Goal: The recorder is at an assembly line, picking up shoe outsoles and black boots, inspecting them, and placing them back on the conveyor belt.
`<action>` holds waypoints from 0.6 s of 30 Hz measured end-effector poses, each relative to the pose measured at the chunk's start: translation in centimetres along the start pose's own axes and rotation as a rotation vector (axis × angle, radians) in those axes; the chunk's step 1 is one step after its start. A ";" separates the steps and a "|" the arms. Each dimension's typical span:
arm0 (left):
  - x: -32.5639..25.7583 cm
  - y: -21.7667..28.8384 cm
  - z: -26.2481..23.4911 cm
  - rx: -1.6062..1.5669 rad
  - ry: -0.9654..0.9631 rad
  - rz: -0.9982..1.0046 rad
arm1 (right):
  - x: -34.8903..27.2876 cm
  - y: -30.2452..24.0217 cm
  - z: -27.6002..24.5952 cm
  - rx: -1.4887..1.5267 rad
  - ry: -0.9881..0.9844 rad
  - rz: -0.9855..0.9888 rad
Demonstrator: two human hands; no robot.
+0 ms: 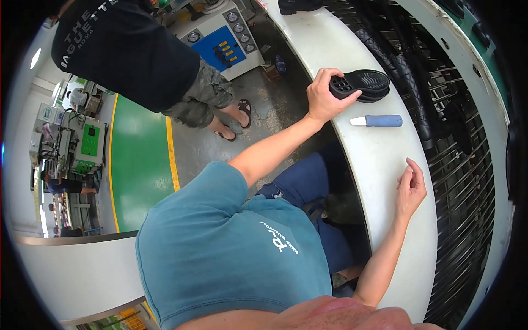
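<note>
A curved white bench (pixel 385 181) runs beside a rack of metal rollers (pixel 467 181). On it lie a black shoe sole (pixel 366 83), tread up, and just beside that a blue pen-like tool with a white tip (pixel 378 120). Another dark shoe piece (pixel 300 5) sits at its far end.

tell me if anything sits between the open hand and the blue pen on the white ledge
Nothing visible does. The right hand rests open on the white ledge, and only bare surface separates it from the pen. The left hand grips the black sole beyond.
</note>
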State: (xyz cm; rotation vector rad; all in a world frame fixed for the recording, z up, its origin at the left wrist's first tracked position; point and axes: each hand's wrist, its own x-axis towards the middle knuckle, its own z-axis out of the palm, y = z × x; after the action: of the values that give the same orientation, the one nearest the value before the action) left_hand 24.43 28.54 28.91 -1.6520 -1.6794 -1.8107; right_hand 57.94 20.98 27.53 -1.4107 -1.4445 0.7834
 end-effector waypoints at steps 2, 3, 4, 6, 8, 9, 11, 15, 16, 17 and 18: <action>0.3 0.2 0.0 -0.014 -0.020 -0.015 | 0.0 0.0 -0.2 0.007 0.000 -0.001; 0.3 0.2 -0.1 -0.010 -0.019 -0.012 | 0.0 0.0 -0.2 -0.019 0.005 0.000; 0.3 0.3 -0.3 -0.031 -0.029 -0.019 | 0.0 -0.1 -0.2 -0.044 0.011 0.001; 0.4 0.3 -0.5 -0.036 -0.051 -0.010 | 0.1 0.0 -0.2 -0.027 0.007 -0.004; 0.3 0.2 -0.6 -0.032 -0.053 0.022 | 0.0 0.1 -0.2 -0.008 0.002 -0.011; 0.2 0.1 -0.7 -0.030 -0.057 0.049 | 0.0 0.0 -0.3 -0.022 0.001 -0.009; -0.2 0.1 -0.6 -0.028 -0.047 0.071 | -0.1 0.1 -0.5 -0.031 0.000 -0.009; -0.5 0.1 -0.6 -0.031 -0.018 0.072 | -0.3 -0.2 -0.6 -0.015 0.002 0.004; -0.6 0.1 -0.6 -0.032 -0.018 0.074 | -0.3 -0.2 -0.5 -0.025 0.012 0.004; -0.6 0.0 -0.6 -0.035 -0.016 0.075 | -0.3 -0.3 -0.6 -0.024 0.010 0.002; -0.6 0.0 -0.6 -0.033 -0.014 0.075 | -0.3 -0.2 -0.7 -0.018 0.003 -0.005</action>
State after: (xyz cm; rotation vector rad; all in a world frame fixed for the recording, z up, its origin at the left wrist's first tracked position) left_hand 24.30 27.75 28.56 -1.7210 -1.5785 -1.8057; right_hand 58.48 20.52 27.91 -1.4208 -1.4556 0.7666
